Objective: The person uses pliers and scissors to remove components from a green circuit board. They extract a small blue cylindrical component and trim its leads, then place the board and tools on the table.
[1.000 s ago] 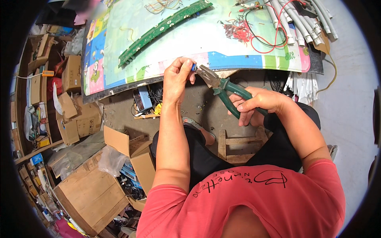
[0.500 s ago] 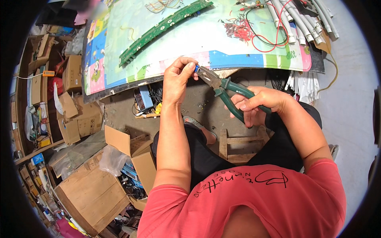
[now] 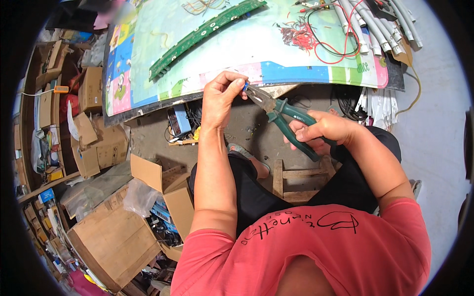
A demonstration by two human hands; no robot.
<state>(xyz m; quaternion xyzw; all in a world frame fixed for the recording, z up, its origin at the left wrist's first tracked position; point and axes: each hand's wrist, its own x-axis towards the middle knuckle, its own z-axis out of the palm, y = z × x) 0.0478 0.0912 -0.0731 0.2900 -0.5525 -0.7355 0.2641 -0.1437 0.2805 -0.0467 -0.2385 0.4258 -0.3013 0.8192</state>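
Observation:
Between the thumb and fingers of my left hand (image 3: 222,96) is a small blue part (image 3: 245,86), too small to name. My right hand (image 3: 323,129) is wrapped round the green handles of a pair of pliers (image 3: 284,114). Their metal jaws point up and left and reach the blue part at my left fingertips. Whether the jaws grip it cannot be made out. Both hands are just in front of the table's near edge. Beyond them a long green circuit board (image 3: 205,32) lies slantwise on the printed mat (image 3: 237,54).
A heap of short red and dark wire pieces (image 3: 298,35), red and black leads (image 3: 340,54) and several grey-white tubes (image 3: 377,34) lie at the table's right. Below left stands an open cardboard box (image 3: 177,207). A wooden stool (image 3: 301,175) is between my legs.
The pliers' handles have closed slightly around their pivot, with the lower handle shifting right. My left hand and the blue part have barely moved.

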